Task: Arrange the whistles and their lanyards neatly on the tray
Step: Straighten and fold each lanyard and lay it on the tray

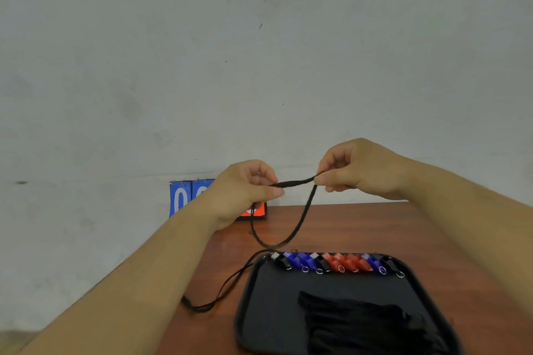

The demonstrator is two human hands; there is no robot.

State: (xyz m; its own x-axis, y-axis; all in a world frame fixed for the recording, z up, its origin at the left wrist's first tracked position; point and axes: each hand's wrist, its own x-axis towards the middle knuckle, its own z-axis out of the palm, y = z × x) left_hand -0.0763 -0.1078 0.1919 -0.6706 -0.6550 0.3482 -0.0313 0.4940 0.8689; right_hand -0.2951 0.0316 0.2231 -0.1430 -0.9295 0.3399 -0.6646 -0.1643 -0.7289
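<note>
While the lanyard point(294, 182) is pinched aloft between left hand point(245, 190) and right hand point(356, 171), the whistles point(337, 262) (a row at the tray's point(277, 297) far edge) could be snagged and scattered by its dangling loop.

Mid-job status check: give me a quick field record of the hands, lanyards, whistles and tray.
left hand: pinches one end of the held lanyard
right hand: pinches the other end; the loop hangs down between the hands
whistles: one row along the far edge of the tray; black, blue and red
lanyard pile: on the tray's near part
loose lanyard: trails from the tray's far left corner onto the table
</note>
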